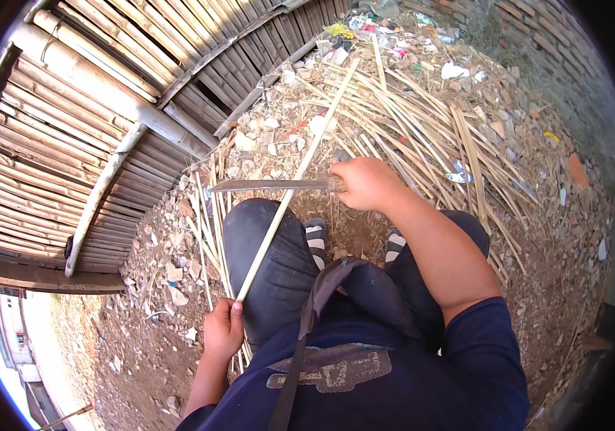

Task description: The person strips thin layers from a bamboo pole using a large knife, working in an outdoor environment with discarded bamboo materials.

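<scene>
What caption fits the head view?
Left hand holds a bamboo strip while right hand lays a knife across it.

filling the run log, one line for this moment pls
left hand: grips bamboo strip near end | right hand: holds knife across strip | strip rests on knee

Bamboo fence panel (70,129) fills left side, slats close together, thick pole (106,86) crossing it. Heap of split bamboo strips (422,122) spread over ground ahead and to right. Ground of dirt and stone rubble (156,287), pale chips scattered. Litter (365,25) at far end of heap, yellow and white scraps among it. Brick wall (537,36) at upper right. Striped sandals (316,241) on feet. Dark strap (300,345) across blue shirt (408,381).
</scene>
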`<state>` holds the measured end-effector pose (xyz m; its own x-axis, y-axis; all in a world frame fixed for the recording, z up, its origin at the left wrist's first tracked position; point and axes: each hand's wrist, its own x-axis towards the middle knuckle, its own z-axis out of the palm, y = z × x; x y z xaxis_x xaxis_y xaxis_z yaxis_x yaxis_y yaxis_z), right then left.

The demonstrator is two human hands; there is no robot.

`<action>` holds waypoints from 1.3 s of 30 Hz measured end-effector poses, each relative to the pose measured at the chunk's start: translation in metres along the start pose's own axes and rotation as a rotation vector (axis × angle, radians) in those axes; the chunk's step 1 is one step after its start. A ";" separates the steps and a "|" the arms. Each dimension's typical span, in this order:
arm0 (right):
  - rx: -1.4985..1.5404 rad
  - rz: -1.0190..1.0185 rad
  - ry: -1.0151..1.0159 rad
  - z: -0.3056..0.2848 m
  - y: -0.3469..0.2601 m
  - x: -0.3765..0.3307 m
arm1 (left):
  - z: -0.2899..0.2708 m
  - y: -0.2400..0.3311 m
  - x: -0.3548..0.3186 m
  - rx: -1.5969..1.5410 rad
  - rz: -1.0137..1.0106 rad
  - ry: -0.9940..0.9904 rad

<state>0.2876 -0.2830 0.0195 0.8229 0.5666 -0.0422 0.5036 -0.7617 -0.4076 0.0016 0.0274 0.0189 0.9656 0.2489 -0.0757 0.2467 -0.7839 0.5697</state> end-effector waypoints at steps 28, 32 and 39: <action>0.088 0.027 -0.037 0.021 0.005 0.017 | 0.003 0.004 0.014 0.095 0.015 -0.237; 0.203 0.238 0.004 0.013 0.028 0.022 | 0.004 0.008 0.014 0.237 0.024 -0.208; 0.069 0.113 -0.109 0.007 0.004 0.008 | 0.006 0.012 0.013 0.303 0.005 -0.210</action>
<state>0.2943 -0.2790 0.0113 0.8379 0.5121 -0.1890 0.3869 -0.8014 -0.4561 0.0174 0.0181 0.0197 0.9549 0.1468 -0.2581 0.2246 -0.9256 0.3048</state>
